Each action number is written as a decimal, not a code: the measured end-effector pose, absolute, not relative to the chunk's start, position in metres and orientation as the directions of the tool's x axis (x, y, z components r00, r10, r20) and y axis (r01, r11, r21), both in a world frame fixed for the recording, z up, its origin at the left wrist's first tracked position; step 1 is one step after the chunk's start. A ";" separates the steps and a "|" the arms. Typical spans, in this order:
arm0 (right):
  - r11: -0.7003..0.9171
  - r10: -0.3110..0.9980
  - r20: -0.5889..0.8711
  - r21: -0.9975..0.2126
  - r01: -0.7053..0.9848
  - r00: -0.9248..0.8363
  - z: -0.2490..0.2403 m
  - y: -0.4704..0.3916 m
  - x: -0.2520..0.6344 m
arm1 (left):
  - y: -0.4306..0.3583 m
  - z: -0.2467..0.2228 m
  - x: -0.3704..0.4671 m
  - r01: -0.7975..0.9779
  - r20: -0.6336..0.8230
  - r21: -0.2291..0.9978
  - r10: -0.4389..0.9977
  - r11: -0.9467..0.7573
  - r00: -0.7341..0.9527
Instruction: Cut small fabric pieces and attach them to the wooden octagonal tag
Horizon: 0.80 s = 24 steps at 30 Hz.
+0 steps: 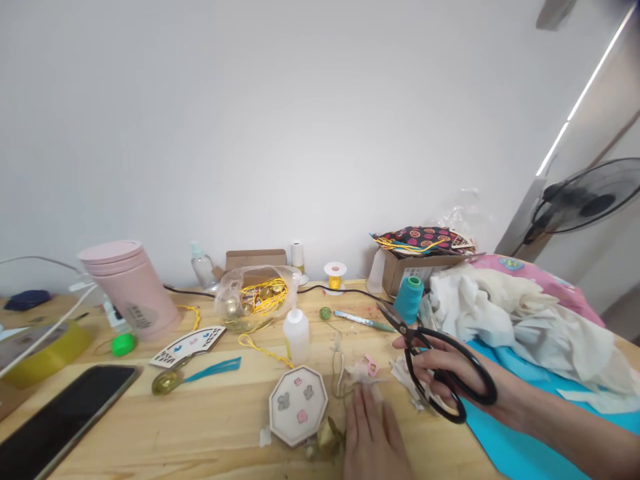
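My right hand [440, 373] holds a pair of black-handled scissors [453, 357], its fingers around the handles. Their blades point up and left, close to a teal thread spool [409, 300]. On the table my left hand [373, 433] lies flat, fingertips at a sheer whitish scrap [364, 373] with a small pink piece [371, 365] at its edge. Just left of that hand sits an octagonal white piece [298, 405] bearing pink and grey flower shapes. A gold bell-like ornament [329, 437] touches its lower right edge. White scraps [407, 381] are partly hidden behind the scissors.
A white squeeze bottle [297, 333] stands behind the octagon. Leftward are a fan-shaped piece [187, 347] with a blue tassel [213, 371], a phone [65, 420] and a pink tumbler [129, 290]. White cloth [520, 320] and a cardboard box [407, 270] are at the right.
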State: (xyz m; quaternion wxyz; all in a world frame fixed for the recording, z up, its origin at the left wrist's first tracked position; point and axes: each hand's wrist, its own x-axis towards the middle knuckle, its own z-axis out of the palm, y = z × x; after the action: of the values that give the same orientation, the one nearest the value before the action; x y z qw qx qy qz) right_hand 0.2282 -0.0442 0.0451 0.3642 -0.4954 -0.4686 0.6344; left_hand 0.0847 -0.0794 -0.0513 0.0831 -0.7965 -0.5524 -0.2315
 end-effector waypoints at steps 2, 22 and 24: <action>-0.298 0.922 -0.268 -0.952 -0.071 -0.278 0.047 -0.046 0.228 | -0.074 -0.041 0.089 0.897 0.328 0.208 0.892 -0.391 0.313; -0.380 0.923 -0.308 -0.815 -0.437 -0.229 0.048 -0.041 0.220 | -0.029 0.019 0.070 0.649 0.565 0.234 0.645 -0.724 0.515; -0.391 0.919 -0.309 -0.786 -0.480 -0.244 0.049 -0.044 0.219 | -0.027 0.012 0.069 0.626 0.610 0.217 0.605 -0.749 0.512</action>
State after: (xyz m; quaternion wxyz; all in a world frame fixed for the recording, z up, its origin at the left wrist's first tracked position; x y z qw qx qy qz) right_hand 0.2187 -0.0441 0.0490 0.4749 -0.3908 -0.2813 0.7367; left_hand 0.0689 -0.0270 0.0120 0.0152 -0.8694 -0.3539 -0.3446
